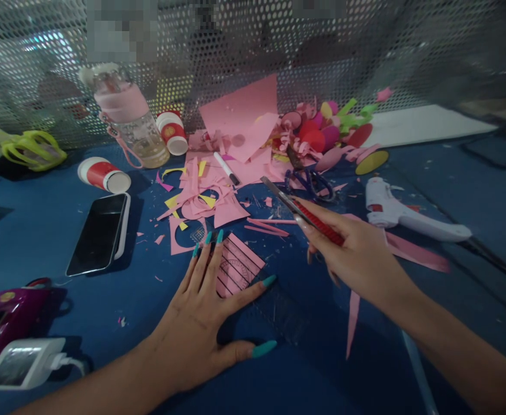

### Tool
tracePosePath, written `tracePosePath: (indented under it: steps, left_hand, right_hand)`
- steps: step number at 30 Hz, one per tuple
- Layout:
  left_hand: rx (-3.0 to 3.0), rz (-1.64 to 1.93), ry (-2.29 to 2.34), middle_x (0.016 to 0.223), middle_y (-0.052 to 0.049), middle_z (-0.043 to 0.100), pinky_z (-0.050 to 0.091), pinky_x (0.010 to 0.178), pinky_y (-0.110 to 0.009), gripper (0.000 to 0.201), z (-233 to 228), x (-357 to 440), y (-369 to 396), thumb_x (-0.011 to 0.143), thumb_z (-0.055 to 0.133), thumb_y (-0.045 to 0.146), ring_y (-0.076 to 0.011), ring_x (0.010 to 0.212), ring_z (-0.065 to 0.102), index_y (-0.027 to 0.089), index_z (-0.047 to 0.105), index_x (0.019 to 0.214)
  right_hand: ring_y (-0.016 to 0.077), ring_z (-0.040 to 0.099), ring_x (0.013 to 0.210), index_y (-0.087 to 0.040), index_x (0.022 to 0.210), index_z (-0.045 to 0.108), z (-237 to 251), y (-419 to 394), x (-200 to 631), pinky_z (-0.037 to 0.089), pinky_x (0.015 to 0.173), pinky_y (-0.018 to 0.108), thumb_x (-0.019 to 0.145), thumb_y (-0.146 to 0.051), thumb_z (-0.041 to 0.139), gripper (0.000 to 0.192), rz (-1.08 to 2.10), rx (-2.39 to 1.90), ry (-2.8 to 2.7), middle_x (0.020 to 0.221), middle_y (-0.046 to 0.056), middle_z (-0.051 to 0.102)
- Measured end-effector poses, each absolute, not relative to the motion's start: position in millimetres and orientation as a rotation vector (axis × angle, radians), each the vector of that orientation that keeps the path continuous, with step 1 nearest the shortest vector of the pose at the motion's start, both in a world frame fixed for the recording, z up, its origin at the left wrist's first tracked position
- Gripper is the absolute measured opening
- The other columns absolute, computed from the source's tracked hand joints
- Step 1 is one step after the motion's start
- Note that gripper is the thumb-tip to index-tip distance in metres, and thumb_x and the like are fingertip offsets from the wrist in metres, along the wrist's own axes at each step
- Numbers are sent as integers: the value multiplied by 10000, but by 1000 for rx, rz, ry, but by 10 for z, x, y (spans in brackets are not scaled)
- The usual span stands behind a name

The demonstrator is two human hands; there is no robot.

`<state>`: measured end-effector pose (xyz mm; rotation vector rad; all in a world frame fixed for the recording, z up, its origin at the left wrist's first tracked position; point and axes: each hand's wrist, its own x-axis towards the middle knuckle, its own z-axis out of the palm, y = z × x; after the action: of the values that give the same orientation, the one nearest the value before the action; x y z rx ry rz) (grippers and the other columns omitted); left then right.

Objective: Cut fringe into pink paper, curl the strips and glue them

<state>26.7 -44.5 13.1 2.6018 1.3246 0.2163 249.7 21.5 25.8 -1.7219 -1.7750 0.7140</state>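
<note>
Pink paper (pixel 239 266) under flat open left hand (pixel 201 323); right hand (pixel 357 253) beside, gripping red cutter (pixel 309 216)

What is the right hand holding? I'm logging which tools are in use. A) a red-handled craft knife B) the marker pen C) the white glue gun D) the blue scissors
A: the right hand grips a red-handled craft knife, its blade pointing up-left, while the glue gun, scissors and marker lie on the table.

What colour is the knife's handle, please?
Red, on the knife in the right hand; head view.
</note>
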Motion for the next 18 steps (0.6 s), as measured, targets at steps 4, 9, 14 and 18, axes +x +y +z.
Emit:
tracePosePath:
  steps: [4, 9, 14, 18]
  left_hand:
    - [2600, 199, 1323, 1452, 23, -133, 223, 971, -601, 667, 125, 267, -446, 730, 456, 587, -405, 1290, 62, 407, 213, 1325]
    - [2606, 206, 1321, 1455, 22, -115, 230, 968, -600, 660, 123, 266, -443, 732, 453, 588, -403, 1289, 71, 402, 227, 1323]
    - [2607, 214, 1320, 1457, 24, -97, 227, 973, -596, 659, 115, 267, -442, 734, 453, 586, -396, 1291, 73, 405, 221, 1324]
    - [2607, 231, 1324, 1455, 32, -116, 225, 970, -600, 656, 105, 268, -445, 726, 448, 601, -402, 1288, 87, 414, 234, 1317]
  right_hand:
    - [66, 437, 239, -284, 1248, 463, 251, 215, 2495, 358, 250, 175, 823, -337, 465, 429, 717, -1736, -1774, 472, -56, 552]
    - [72, 449, 261, -263, 1243, 475, 242, 216, 2507, 362, 271, 182, 822, -337, 471, 427, 680, -1709, -1804, 475, -46, 554]
    - [71, 449, 269, -275, 1236, 480, 237, 217, 2512, 356, 270, 183, 824, -339, 467, 417, 682, -1701, -1810, 498, -42, 562]
    - [72, 451, 269, -274, 1237, 480, 234, 217, 2511, 354, 266, 180, 822, -331, 464, 419, 676, -1709, -1805, 490, -45, 559]
